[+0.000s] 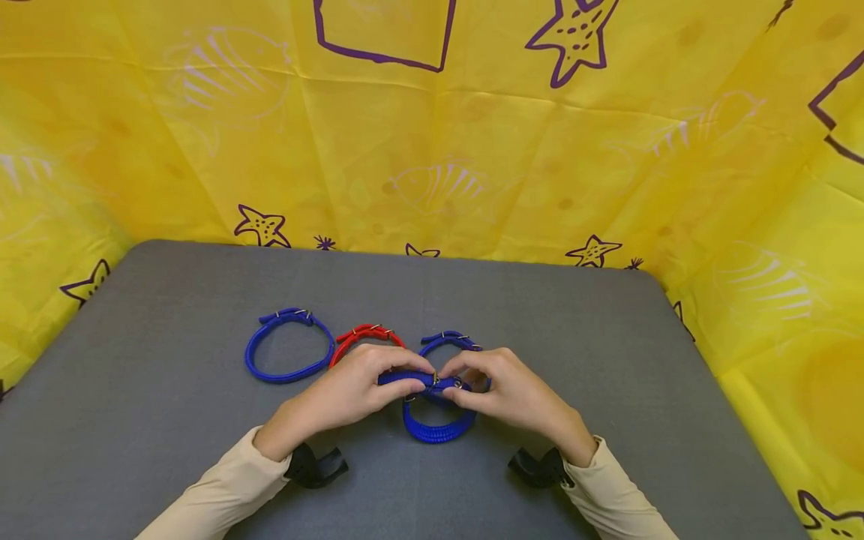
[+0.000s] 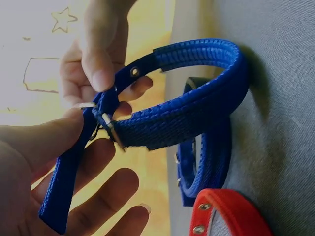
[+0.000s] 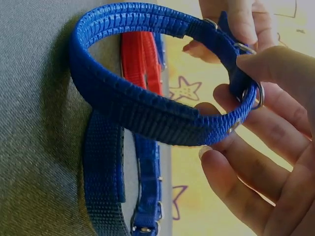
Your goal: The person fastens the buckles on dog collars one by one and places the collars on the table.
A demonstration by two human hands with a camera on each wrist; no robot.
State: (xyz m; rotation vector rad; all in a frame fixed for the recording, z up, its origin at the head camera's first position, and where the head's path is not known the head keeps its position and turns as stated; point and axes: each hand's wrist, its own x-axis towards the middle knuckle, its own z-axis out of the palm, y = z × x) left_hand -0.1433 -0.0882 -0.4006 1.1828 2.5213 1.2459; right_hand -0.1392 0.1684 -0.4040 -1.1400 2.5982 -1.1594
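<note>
Both hands hold a blue padded pet collar [image 1: 439, 433] with a metal buckle, its loop hanging toward me just over the table. My left hand [image 1: 347, 390] pinches the strap by the buckle between thumb and fingers. In the left wrist view the collar's free strap end [image 2: 58, 196] sticks out past the left thumb. My right hand [image 1: 520, 390] pinches the same collar on the other side of the buckle. The right wrist view shows the padded band [image 3: 142, 103] curving away from the right thumb. Eyelets show along the strap.
Behind the hands lies another blue collar [image 1: 448, 335], partly hidden. A red collar [image 1: 367, 330] lies left of it, partly covered by the left hand. Farther left rests a third blue collar [image 1: 251, 360]. Yellow patterned cloth [image 1: 432, 150] borders the grey table [image 1: 169, 315].
</note>
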